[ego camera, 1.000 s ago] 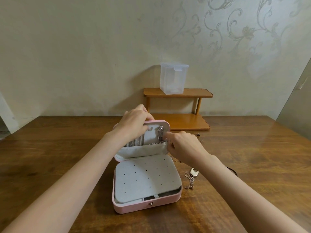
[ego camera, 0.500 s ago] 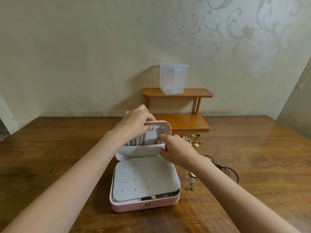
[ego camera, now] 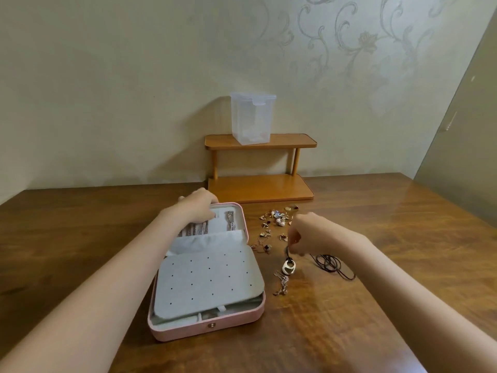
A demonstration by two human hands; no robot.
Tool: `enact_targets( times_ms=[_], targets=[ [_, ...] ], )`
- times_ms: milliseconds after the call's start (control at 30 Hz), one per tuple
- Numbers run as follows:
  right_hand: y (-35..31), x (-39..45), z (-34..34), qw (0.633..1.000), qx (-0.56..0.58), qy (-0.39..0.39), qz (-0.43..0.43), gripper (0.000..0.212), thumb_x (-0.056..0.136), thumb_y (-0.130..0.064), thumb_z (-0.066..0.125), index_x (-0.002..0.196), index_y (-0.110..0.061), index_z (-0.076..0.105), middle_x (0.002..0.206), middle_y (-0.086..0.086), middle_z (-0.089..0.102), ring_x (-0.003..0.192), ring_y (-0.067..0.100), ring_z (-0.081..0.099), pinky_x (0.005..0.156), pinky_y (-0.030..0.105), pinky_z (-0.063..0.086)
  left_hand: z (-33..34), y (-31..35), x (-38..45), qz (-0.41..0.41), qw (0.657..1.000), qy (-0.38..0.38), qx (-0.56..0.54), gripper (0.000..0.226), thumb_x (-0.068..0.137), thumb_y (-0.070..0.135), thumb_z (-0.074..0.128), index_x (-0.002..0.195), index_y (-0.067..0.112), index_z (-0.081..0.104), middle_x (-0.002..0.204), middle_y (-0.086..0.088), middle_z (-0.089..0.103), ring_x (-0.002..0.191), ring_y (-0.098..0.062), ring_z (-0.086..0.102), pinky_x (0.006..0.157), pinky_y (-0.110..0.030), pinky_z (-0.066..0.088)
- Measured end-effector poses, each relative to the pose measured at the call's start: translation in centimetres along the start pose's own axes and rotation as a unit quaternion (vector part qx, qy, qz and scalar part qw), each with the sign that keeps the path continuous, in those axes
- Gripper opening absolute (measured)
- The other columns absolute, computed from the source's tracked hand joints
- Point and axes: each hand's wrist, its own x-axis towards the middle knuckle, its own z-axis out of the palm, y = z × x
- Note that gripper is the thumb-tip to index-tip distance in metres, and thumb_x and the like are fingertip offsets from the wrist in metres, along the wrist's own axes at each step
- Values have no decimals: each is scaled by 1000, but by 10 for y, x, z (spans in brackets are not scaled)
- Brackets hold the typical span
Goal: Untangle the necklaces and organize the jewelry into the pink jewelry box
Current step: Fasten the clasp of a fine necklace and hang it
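Cord handling comes first: the black cord necklace (ego camera: 329, 263) is thin, limp and light, so it will likely snag or knot if dragged. Best hold is judged to be at the cord just above the oval pendant (ego camera: 289, 266), letting the rigid metal piece hang as a weight. Right hand (ego camera: 304, 235) pinches the cord at exactly that point, fingertips closed on it, pendant just off or touching the table (ego camera: 376, 305) (contact cannot be resolved). Left hand (ego camera: 197, 208) rests on the upright lid of the pink jewelry box (ego camera: 207, 325), fingers curled over its rim, steadying it. Lid pocket already carries fine silver chains (ego camera: 195, 229) above a soft grey fabric flap. Grey perforated earring panel (ego camera: 208, 281) lies flat over the base tray. Small gold earrings (ego camera: 275, 220) lie scattered just right of the box; 1 thin chain (ego camera: 281, 285) lies beside the pendant.
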Motion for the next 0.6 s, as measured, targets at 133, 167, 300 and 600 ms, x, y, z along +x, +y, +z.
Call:
enact_targets(
  times_ms=[133,167,300,600],
  targets=[
    [-3,-5,14,997,1,-45,-58,15,84,-13,68,98,-15,72,95,1,68,76,7,54,62,16,42,11,-4,-2,-2,999,-44,-18,32,92,16,56,123,20,58,124,-3,56,110,-20,52,98,-41,44],
    [-4,-6,16,996,6,-47,-70,15,83,-14,68,98,-15,72,92,0,66,75,8,54,59,14,39,13,-5,-3,-2,999,-47,-24,33,91,15,56,124,19,57,126,-3,55,111,-20,52,96,-38,46],
    [-9,-7,20,992,9,-74,-106,17,83,-17,70,99,-15,70,89,-3,60,81,11,54,59,15,39,11,-2,-9,9,1000,-10,-15,36,93,15,54,130,17,53,135,-7,46,119,-24,49,101,-41,42],
    [-10,-12,18,991,23,-70,-111,17,86,-11,66,100,-15,73,99,0,69,84,11,59,69,17,47,-1,51,-50,177,976,94,-82,24,95,13,48,110,21,65,121,1,53,109,-12,53,94,-30,44]
  ],
)
